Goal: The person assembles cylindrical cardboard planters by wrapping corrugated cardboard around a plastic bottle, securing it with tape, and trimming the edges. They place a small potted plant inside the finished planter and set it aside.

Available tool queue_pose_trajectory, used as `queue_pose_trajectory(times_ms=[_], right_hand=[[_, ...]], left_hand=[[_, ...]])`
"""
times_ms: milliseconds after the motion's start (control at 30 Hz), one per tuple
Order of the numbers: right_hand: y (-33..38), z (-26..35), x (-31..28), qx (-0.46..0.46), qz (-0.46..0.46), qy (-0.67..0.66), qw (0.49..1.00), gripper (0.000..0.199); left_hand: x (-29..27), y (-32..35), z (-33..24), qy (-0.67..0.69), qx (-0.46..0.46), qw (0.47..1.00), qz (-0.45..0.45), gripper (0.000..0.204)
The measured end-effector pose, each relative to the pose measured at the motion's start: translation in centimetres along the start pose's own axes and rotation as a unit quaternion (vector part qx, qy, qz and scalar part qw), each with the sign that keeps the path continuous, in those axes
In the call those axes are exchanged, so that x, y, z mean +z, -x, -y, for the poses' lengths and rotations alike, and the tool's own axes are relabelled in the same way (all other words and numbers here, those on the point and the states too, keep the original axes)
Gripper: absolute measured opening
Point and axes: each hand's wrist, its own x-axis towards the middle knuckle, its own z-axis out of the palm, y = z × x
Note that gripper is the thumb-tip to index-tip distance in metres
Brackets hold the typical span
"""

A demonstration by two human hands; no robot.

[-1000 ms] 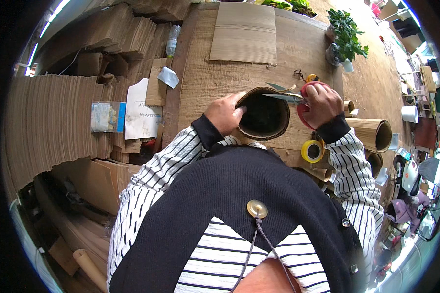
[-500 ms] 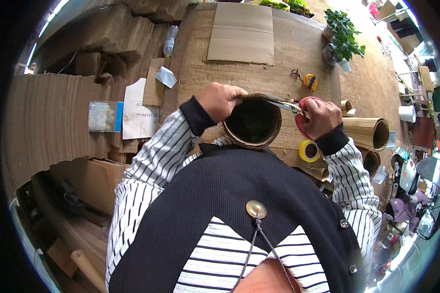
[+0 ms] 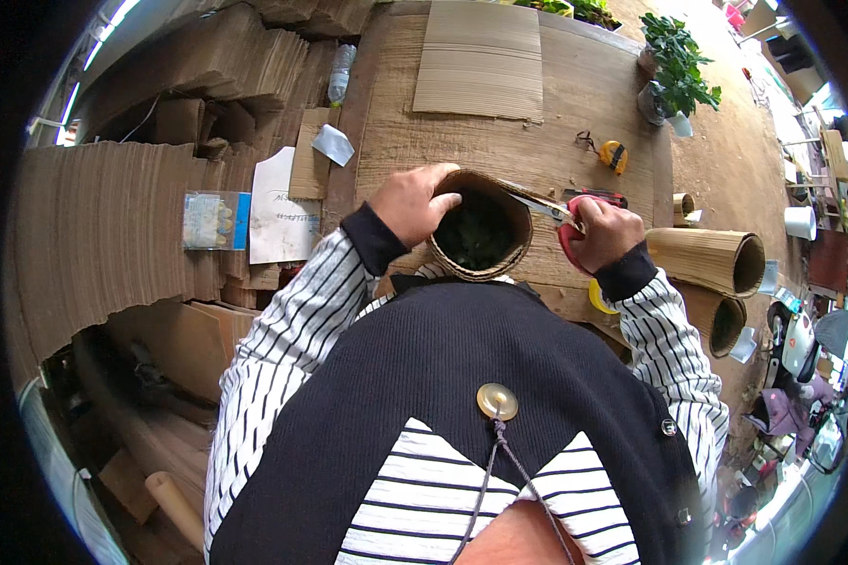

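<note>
A rolled corrugated cardboard tube (image 3: 485, 274) stands close against my front with its mouth facing up. Green leaves (image 3: 478, 235) show dimly inside it. My left hand (image 3: 411, 204) grips the tube's left rim, thumb reaching over the inside edge. In my right hand (image 3: 607, 235) is a pair of scissors (image 3: 543, 204) with red handles. Their blades point left and lie at the tube's upper right rim; whether they bite into the cardboard I cannot tell.
A flat cardboard sheet (image 3: 481, 61) and a yellow tape measure (image 3: 613, 157) lie on the wooden table (image 3: 386, 141). Potted plants (image 3: 674, 75) stand at the far right edge. More cardboard tubes (image 3: 707, 259) lie at the right. Stacked cardboard (image 3: 104, 235) fills the left.
My left hand has shifted its hold, with the thumb now over the tube's rim. The tube's mouth has tilted, so the leaves show more. The view has swung slightly.
</note>
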Motion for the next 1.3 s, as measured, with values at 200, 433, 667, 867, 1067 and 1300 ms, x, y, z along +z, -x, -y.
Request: queue_pose_trajectory(times_ms=[200, 433, 667, 867, 1067, 1300], right_hand=[[-1.7, 1.3, -0.7, -0.027, -0.024, 0.008, 0.999, 0.029], [-0.9, 0.6, -0.3, -0.003, -0.008, 0.023, 1.000, 0.026], [-2.0, 0.8, -0.3, -0.042, -0.051, 0.005, 0.998, 0.024], [-0.9, 0.5, -0.6, 0.019, 0.020, 0.015, 1.000, 0.023], [-2.4, 1.0, -1.2, -0.034, -0.023, 0.015, 0.999, 0.022], [-1.4, 0.1, -0.9, -0.030, -0.005, 0.013, 0.999, 0.022]], left_hand=[[0.1, -0.8, -1.4, 0.039, -0.010, 0.999, 0.027, 0.026], [-0.1, -0.3, -0.6, 0.058, -0.059, 0.996, -0.028, 0.026], [-1.8, -1.7, -4.4, 0.092, -0.088, 0.992, 0.008, 0.024], [-1.9, -1.1, -4.7, 0.075, -0.153, 0.985, -0.021, 0.026], [-1.2, -1.5, -4.6, 0.095, -0.096, 0.991, 0.015, 0.025], [-0.9, 0.3, -4.6, 0.114, -0.155, 0.981, -0.002, 0.033]])
